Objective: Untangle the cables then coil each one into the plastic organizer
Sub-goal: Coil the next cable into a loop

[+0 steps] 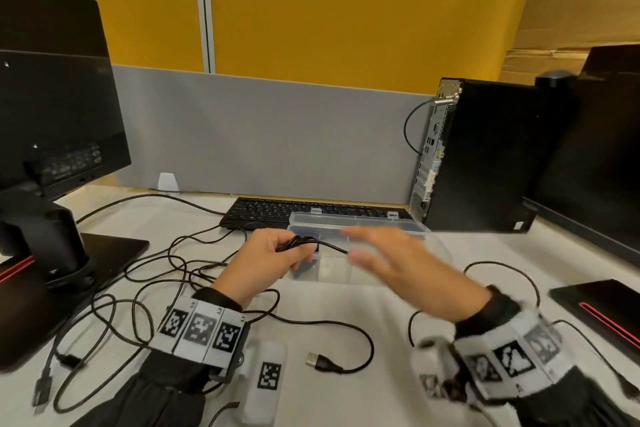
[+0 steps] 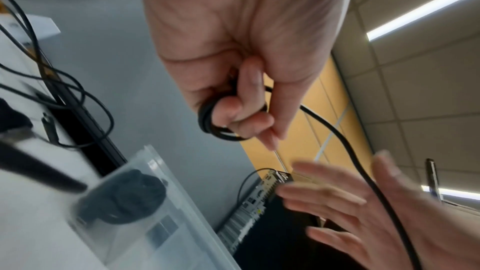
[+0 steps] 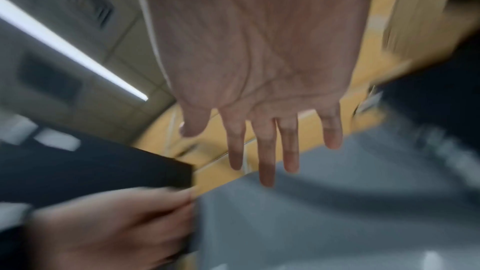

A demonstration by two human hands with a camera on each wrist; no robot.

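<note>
Two hands, one coiled cable

Thin black cable wound in small loops, held above the table near the clear plastic organizer, lid open, one dark coil already inside, other black cables lying loose and tangled on the table, USB plug at one free end

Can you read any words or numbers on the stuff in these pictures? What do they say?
No words can be read anywhere.
Monitor back label: print too small and blurred.
Left wristband: tiny letters, too small; the rest is black-and-white squares.
Right wristband: blurred.
Keyboard keys: too small.
</note>
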